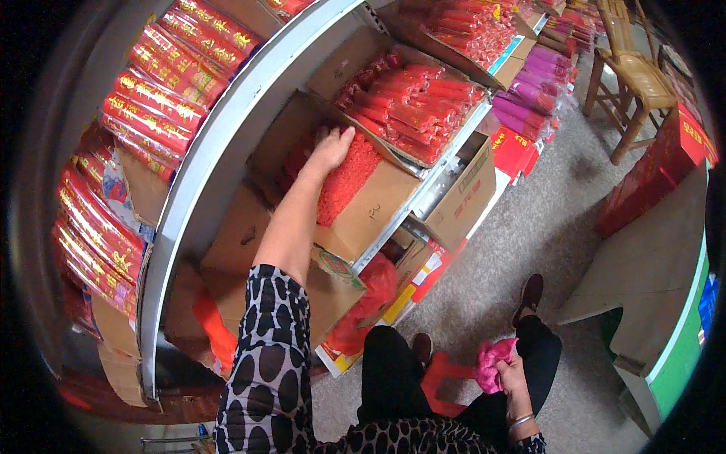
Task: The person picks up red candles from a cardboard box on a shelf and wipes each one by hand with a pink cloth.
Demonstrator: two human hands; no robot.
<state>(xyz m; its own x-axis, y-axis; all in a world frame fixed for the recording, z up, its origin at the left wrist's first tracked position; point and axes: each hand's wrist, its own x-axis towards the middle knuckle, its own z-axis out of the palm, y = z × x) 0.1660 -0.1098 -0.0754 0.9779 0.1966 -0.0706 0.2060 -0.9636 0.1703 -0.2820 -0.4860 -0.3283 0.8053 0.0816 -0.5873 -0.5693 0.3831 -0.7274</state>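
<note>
My left hand [333,149] reaches into an open cardboard box [370,216] on the shelf. It rests at the top of a mass of small red knobbly pieces [346,181], thumb apart from the fingers; the fingertips are partly hidden. Beside that box, a second carton holds red bundles in clear plastic [416,102]. Down by my knee, my right hand [514,374] is closed around a crumpled bright pink cloth or soft wrapping [495,363].
A pale shelf edge [219,129] curves past my left arm, with red gold-printed tubes [162,94] beyond it. Purple bundles [525,91] lie farther along. A bamboo chair [635,76] stands at the far right, a green-edged counter [665,303] nearer. A red stool [442,382] is below me.
</note>
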